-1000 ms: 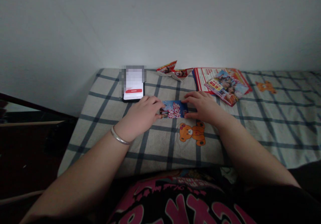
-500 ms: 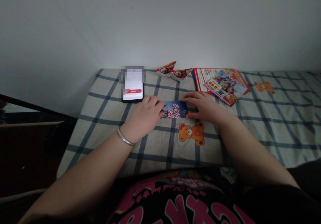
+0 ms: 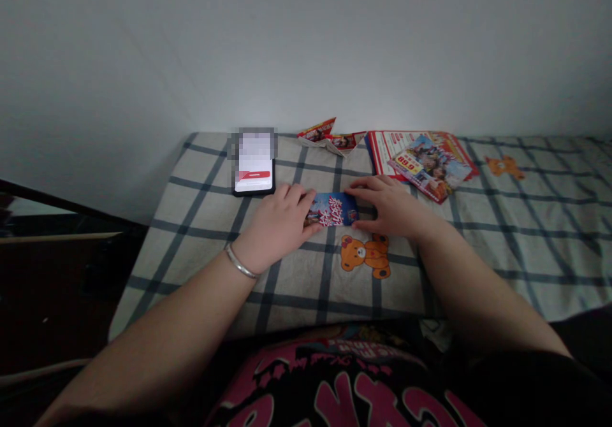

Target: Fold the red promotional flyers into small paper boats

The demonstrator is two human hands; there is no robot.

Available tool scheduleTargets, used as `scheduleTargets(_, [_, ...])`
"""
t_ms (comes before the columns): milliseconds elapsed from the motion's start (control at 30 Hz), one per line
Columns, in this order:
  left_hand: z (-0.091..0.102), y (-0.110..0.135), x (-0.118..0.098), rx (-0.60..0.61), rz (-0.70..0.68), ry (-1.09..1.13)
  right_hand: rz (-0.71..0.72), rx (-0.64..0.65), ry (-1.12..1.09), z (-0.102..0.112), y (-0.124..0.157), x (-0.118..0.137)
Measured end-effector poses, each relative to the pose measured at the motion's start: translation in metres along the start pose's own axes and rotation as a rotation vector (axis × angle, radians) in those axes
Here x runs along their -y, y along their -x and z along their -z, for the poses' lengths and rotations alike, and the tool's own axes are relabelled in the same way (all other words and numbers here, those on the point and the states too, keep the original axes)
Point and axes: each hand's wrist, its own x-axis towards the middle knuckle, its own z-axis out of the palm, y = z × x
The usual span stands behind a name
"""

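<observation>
A folded blue leaflet (image 3: 333, 210) is seen lying flat on a checked cloth (image 3: 502, 236), near the middle of the scene, just beyond an orange bear print (image 3: 366, 255). Its left end is covered by the left hand (image 3: 280, 223), whose fingers are laid out loosely on top of it, pressed down and not clenched; a silver bracelet (image 3: 239, 262) is worn on that wrist. Its right end is met by the right hand (image 3: 389, 207), with the fingers stretched leftward and the thumb and forefinger set at the near and far edges; whether the paper is actually pinched there cannot be told.

Farther away on the left, a phone (image 3: 255, 171) with a lit screen is laid on the cloth, close to the left hand. By the wall, 1 folded paper shape (image 3: 329, 135) is placed, and to its right a stack of red leaflets (image 3: 421, 156) is spread, just beyond the right hand.
</observation>
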Motion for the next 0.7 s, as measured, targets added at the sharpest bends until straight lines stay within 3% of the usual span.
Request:
scheduleTargets(333, [-0.003,0.0,0.003,-0.047,-0.021,0.028,0.172,-0.047,0.016,-0.009,-0.006,0.02])
scheduleTargets(567, [-0.005,-0.002,0.003,-0.109,-0.047,-0.003,0.202,-0.081,0.111,-0.007,-0.01,0.036])
scheduleTargets(700, [-0.002,-0.005,0.003,-0.136,-0.038,-0.001,0.124,-0.144,0.176,-0.008,-0.011,0.039])
